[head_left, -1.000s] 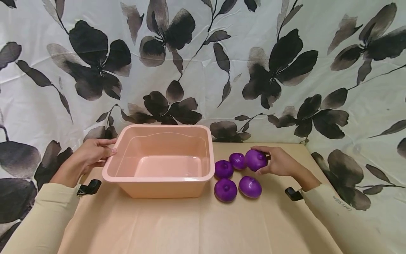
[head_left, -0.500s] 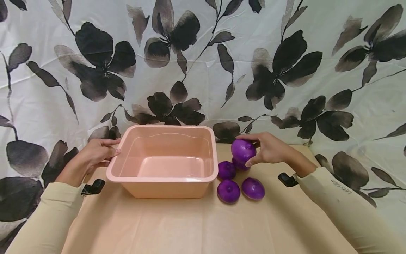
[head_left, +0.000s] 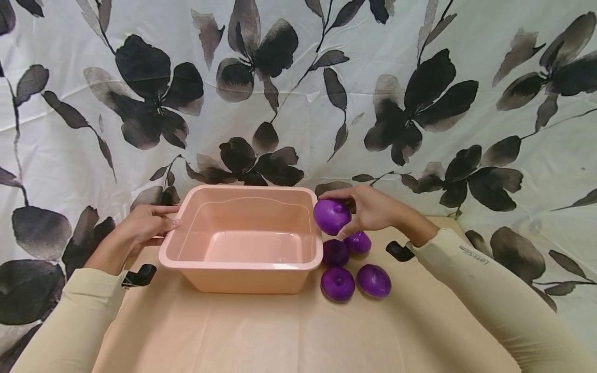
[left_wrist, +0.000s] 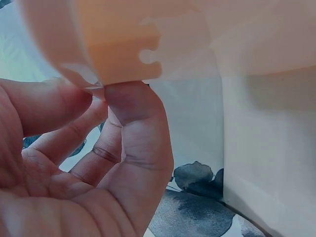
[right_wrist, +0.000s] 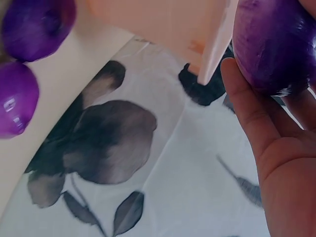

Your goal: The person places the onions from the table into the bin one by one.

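Note:
A pink plastic basin [head_left: 247,280] stands on the table, tilted slightly toward me in the head view, with nothing inside. My left hand [head_left: 144,228] pinches its left rim between thumb and fingers; the left wrist view shows the fingertips under the rim [left_wrist: 118,54]. My right hand [head_left: 373,210] grips a round, glossy purple onion [head_left: 332,216] raised beside the basin's right rim. In the right wrist view that onion [right_wrist: 274,47] lies in the fingers, close to the basin's edge [right_wrist: 217,44]. Below my right hand, several more purple onions [head_left: 338,284] rest on the table.
The table [head_left: 261,331] has a plain beige cover. Behind it hangs a white cloth [head_left: 317,114] with a dark floral print, close to the basin's far side. The loose onions sit near the basin's right wall.
My right hand has lifted the onion from the group and carried it left and up to the basin's right rim. The left hand keeps its hold on the basin.

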The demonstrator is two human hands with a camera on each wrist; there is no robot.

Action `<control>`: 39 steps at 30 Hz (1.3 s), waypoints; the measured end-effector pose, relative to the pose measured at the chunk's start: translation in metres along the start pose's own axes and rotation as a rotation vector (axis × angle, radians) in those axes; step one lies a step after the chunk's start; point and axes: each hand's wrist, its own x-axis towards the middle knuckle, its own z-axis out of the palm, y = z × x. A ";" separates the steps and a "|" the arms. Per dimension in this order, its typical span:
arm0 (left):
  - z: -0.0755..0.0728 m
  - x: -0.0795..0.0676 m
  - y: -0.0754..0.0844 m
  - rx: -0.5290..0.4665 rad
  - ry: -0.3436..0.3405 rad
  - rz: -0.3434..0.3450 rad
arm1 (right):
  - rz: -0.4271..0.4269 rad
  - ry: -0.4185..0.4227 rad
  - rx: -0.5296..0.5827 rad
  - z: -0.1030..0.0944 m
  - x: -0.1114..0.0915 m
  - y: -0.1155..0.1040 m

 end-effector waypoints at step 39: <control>-0.002 -0.002 0.000 -0.029 0.021 -0.027 | -0.157 -0.138 -0.066 0.052 0.135 -0.073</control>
